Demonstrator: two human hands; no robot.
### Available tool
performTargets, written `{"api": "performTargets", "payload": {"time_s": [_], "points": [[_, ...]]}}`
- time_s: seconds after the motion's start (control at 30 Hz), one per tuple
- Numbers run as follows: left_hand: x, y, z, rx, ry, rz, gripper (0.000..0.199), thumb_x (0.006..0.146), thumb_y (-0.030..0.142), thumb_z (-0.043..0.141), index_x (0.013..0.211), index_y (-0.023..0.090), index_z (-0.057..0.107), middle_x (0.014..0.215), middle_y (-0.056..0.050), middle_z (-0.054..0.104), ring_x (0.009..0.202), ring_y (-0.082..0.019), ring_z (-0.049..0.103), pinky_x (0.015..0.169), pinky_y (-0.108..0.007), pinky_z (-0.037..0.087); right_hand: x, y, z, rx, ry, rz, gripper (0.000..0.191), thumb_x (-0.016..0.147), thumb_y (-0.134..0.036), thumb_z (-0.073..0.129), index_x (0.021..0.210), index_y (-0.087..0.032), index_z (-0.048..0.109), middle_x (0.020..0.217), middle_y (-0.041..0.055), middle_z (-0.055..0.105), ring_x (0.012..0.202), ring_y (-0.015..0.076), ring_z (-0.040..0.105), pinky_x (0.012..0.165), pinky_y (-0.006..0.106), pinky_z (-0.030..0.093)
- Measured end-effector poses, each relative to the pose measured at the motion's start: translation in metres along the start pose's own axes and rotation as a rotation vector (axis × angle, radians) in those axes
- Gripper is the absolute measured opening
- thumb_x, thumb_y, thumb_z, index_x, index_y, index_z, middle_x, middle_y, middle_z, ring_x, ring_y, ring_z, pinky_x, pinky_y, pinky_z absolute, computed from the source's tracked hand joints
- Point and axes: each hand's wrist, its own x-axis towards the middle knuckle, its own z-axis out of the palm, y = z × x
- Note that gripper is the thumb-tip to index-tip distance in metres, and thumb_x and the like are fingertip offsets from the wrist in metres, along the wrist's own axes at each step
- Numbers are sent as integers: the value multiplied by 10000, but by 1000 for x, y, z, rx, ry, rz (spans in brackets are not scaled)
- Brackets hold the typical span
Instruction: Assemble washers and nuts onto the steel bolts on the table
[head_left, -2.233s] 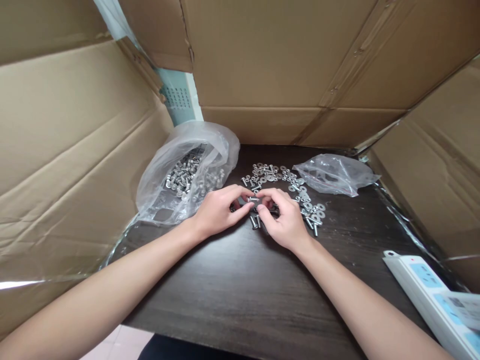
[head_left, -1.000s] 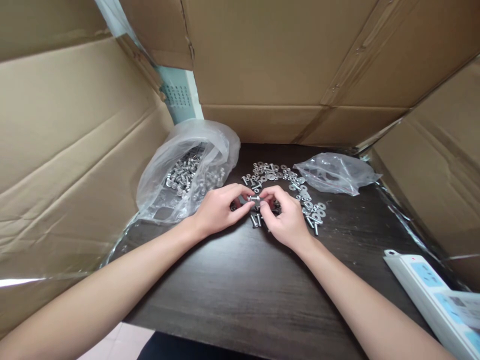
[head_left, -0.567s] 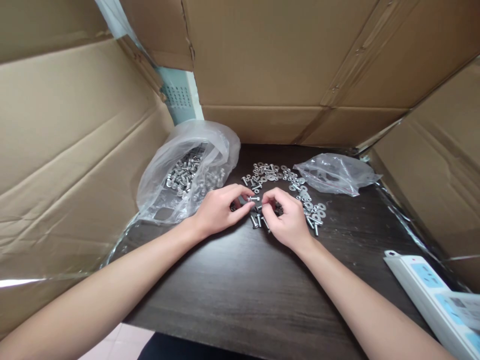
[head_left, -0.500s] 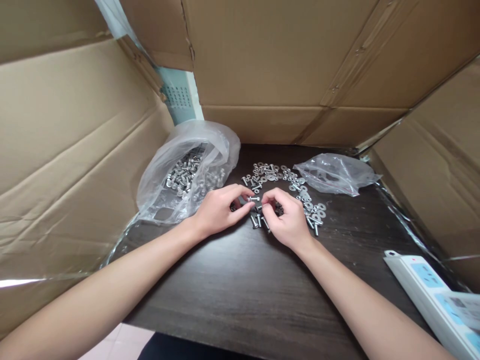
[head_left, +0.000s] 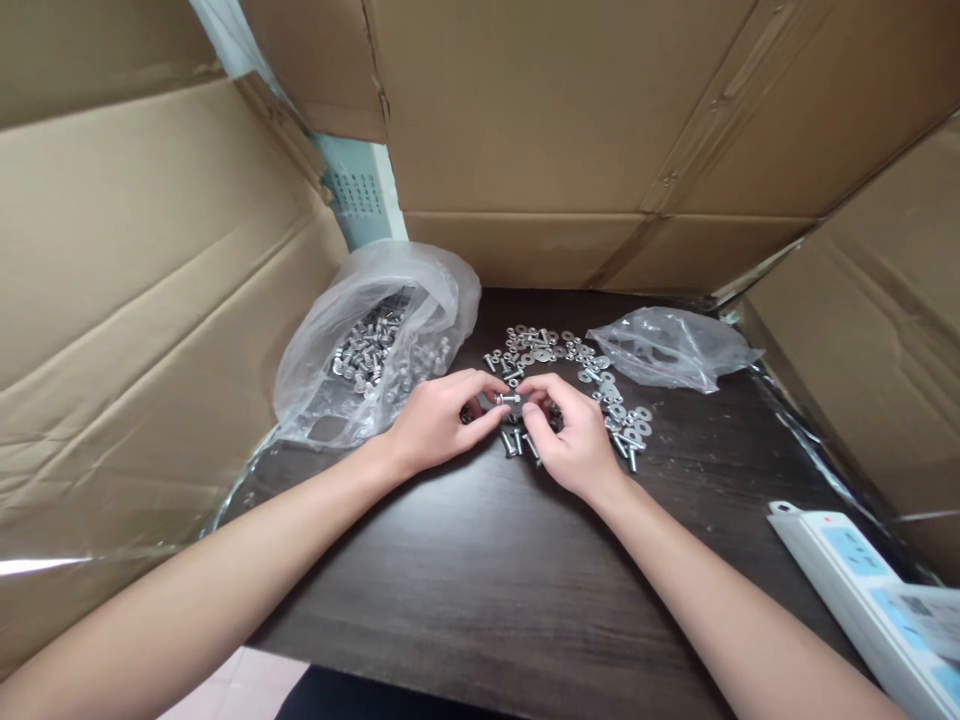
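A small silver bolt [head_left: 508, 399] is held level, with a wider piece at its right end; whether that is a nut or the head I cannot make out. My left hand [head_left: 448, 415] grips its left end between thumb and fingers. At the right end, my right hand [head_left: 571, 432] is curled with thumb and index fingertip on either side, seemingly touching it. Loose bolts [head_left: 512, 442] lie on the table just beneath my hands. Beyond and right of my right hand spread several washers [head_left: 616, 410], mixed with nuts and more bolts.
A clear plastic bag [head_left: 442, 270] full of bolts stands left, close to my left forearm. Another flattened plastic bag [head_left: 667, 345] lies at the back right. A white power strip [head_left: 817, 560] sits at the right edge. Cardboard walls [head_left: 540, 120] enclose the dark table [head_left: 450, 580].
My right thumb and index finger have parted from a pinch and moved slightly left around the bolt's right end. My left hand and the bolt stay nearly in place.
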Motion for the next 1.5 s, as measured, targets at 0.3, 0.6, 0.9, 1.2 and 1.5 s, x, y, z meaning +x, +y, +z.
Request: {"api": "performTargets", "payload": {"time_s": [0.3, 0.6, 0.9, 1.2, 1.5], "points": [[0, 1, 0, -2, -2, 12, 152, 967, 259, 688, 1092, 174, 685, 982, -14, 744, 692, -91, 681, 695, -231, 533, 0, 1, 1, -12, -58, 18, 115, 892, -180, 576, 991, -195, 633, 759, -12, 628, 674, 154, 584, 695, 330, 453], [0, 1, 0, -16, -10, -10, 161, 971, 266, 681, 1103, 175, 683, 1004, -13, 745, 693, -86, 683, 698, -226, 534, 2, -1, 0, -52, -70, 12, 63, 923, -236, 582, 950, -194, 621, 754, -3, 639, 654, 151, 565, 702, 333, 439], [-1, 2, 1, -34, -28, -11, 176, 974, 263, 667, 1127, 176, 682, 1038, -20, 750, 700, -86, 684, 718, -232, 538, 2, -2, -2, -66, -66, 10, 47, 915, -224, 556, 905, -206, 598, 760, 3, 650, 675, 162, 581, 711, 330, 431], [-1, 2, 1, -31, -60, -21, 179, 964, 256, 663, 1126, 181, 678, 1029, -9, 753, 700, -86, 693, 715, -234, 528, 2, -2, -1, -59, -71, 18, 65, 898, -225, 560, 849, -201, 595, 746, -3, 634, 672, 160, 558, 724, 337, 413], [-1, 3, 0, -34, -70, -24, 180, 961, 261, 654, 1120, 180, 685, 1006, -10, 763, 690, -95, 698, 708, -238, 534, 3, -3, -2, -64, -78, 10, 79, 909, -235, 564, 844, -205, 599, 743, -1, 631, 680, 164, 561, 726, 338, 410]]}}
